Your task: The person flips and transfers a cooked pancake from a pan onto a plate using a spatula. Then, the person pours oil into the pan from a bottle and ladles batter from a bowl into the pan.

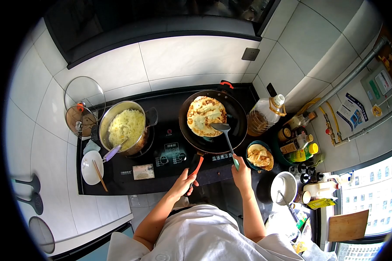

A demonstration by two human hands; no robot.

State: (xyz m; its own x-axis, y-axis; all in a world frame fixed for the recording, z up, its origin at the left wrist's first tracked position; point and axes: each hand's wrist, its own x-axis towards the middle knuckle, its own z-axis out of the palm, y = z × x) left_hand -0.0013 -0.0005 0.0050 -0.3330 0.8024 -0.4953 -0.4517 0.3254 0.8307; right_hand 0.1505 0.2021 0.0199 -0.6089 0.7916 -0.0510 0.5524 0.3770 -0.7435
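Note:
A browned flatbread (203,114) lies left of centre in a dark frying pan (237,119) on the cooktop. My left hand (185,182) is closed round the pan's black and red handle. In my right hand (241,174) is a spatula (222,127), gripped by its pale green handle end. The spatula's grey blade touches the flatbread's lower right edge; whether it reaches underneath I cannot tell. Close to my right hand, a dark bowl (249,152) holds folded, browned flatbreads (260,156).
At left stand a pot (103,130) of pale shredded food with a purple-handled utensil, and a white bowl (88,174) with chopsticks (99,175). Right of the pan is a large oil bottle (263,115). A small saucepan (284,187) and several seasoning bottles (302,154) crowd the right side.

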